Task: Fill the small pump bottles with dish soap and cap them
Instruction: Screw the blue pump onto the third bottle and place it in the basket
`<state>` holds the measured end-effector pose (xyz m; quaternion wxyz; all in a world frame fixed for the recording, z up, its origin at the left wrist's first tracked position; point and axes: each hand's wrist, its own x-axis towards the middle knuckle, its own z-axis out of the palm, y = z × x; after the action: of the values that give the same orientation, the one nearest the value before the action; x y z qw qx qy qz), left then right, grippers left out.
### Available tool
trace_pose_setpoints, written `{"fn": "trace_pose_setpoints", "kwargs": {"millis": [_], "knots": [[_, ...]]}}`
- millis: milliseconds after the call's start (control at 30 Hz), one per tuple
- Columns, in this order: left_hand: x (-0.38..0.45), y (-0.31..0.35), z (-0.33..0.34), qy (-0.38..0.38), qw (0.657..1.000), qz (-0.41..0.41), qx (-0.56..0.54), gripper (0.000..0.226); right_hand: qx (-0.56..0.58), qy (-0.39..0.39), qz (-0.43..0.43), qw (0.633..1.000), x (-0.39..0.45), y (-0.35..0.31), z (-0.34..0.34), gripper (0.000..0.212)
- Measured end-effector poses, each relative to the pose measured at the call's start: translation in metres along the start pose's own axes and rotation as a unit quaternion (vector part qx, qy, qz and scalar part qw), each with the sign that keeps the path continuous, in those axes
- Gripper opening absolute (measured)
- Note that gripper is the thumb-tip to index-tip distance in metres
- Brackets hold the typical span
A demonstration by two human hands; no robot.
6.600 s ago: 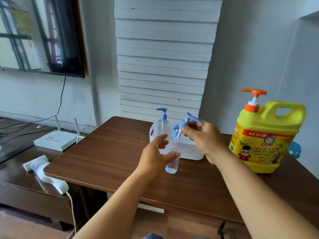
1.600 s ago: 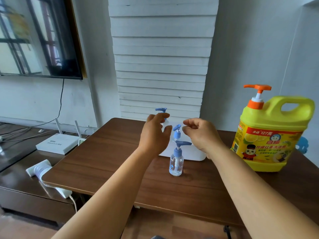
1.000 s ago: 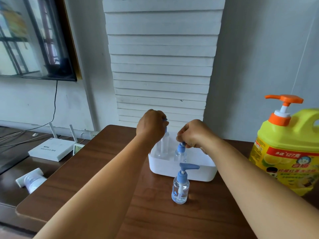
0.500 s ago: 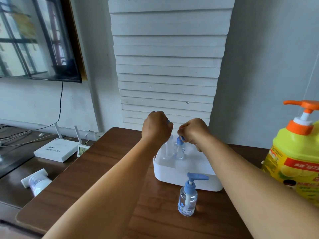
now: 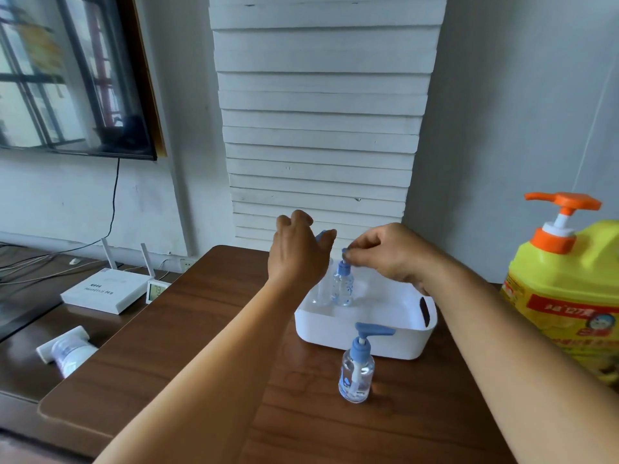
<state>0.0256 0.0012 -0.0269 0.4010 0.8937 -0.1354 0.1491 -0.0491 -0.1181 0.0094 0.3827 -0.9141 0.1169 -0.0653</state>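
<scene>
Bottle on worktop: small clear pump bottle (image 5: 356, 376) stands upright, long axis vertical, on the brown wood-grain worktop (image 5: 207, 346) just in front of the tub; its blue pump head's spout points right.
Bottles in tub: two more small bottles stand upright at the tub's back left. The right one (image 5: 343, 288) is clear plastic with a blue collar; the left one (image 5: 321, 289) is clear, partly hidden by the left hand, with a bit of blue pump showing above the hand.
Tub: white plastic tub (image 5: 365, 333), rounded corners, smooth walls, a slot handle in its right end.
Soap jug: large yellow jug (image 5: 566, 303) with a red-and-yellow label and an orange pump, upright at the worktop's right side, spout pointing left.
Left hand: left hand (image 5: 298, 254) is over the left bottle in the tub, fingers loosely curled around the blue pump top; whether it truly grips cannot be told.
Right hand: right hand (image 5: 390, 256) pinches the blue pump top of the right bottle between thumb and fingertips, other fingers curled.
Side shelf: white router (image 5: 107, 291), small display clock (image 5: 157, 291) and a white tube (image 5: 68, 349) on the lower dark shelf at left.
</scene>
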Motion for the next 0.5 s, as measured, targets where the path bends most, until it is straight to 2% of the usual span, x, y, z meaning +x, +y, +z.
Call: {"fn": "trace_pose_setpoints", "kwargs": {"millis": [133,200,267,367,500], "knots": [[-0.024,-0.006,0.002,0.0,0.999,-0.023,-0.032,0.034,-0.154,-0.179,-0.021,0.971,-0.044,-0.008,-0.006,0.03],[-0.033,-0.011,0.005,-0.02,0.998,-0.045,-0.031,0.033,-0.214,-0.209,-0.023,0.954,-0.054,-0.008,-0.001,0.033],[-0.044,-0.018,0.006,-0.042,0.998,-0.052,-0.005,0.033,-0.232,-0.192,-0.024,0.953,-0.06,-0.007,0.006,0.03],[-0.057,-0.03,0.008,-0.087,0.995,-0.014,0.055,0.027,-0.215,-0.159,-0.029,0.963,-0.065,-0.006,0.008,0.021],[-0.068,-0.036,0.004,-0.111,0.991,0.013,0.067,0.03,-0.128,-0.084,-0.023,0.988,-0.068,-0.022,-0.019,0.006]]}}
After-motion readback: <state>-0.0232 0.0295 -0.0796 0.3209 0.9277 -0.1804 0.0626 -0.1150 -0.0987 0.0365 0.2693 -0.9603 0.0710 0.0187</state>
